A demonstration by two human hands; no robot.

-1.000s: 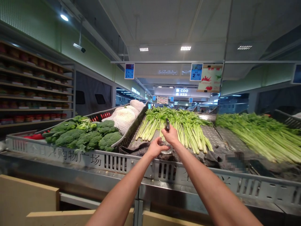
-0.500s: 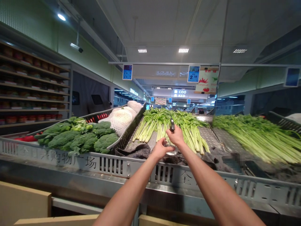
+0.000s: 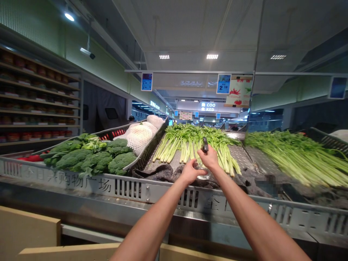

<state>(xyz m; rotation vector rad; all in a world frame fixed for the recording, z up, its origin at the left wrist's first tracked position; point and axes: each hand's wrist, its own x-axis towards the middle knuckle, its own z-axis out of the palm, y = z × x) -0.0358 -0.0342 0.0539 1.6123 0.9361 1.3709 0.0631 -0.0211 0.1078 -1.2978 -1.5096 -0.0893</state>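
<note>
Both my hands are on a clear spray bottle with a black trigger head [image 3: 205, 144], held above the front of the celery display. The fingers of my right hand [image 3: 208, 158] are closed round its neck. Against the lower, see-through body, my left hand [image 3: 189, 172] has its thumb and fingers curved about the side. Celery bunches [image 3: 170, 146] lie just beyond, stalk ends toward me and leaves at the back. I cannot make out any spray or how full the bottle is.
Dark crumpled cloth [image 3: 156, 173] lies along the grey plastic edging [image 3: 160, 191]. To the left are broccoli heads [image 3: 95, 161] and netted pale produce [image 3: 140, 136] in a crate. A mirror panel [image 3: 293, 119] stands at the right; price tags [image 3: 224, 84] hang overhead.
My two hands and the spray bottle have shifted a little to the right across the celery. The grip looks the same, and the vegetables have stayed put.
</note>
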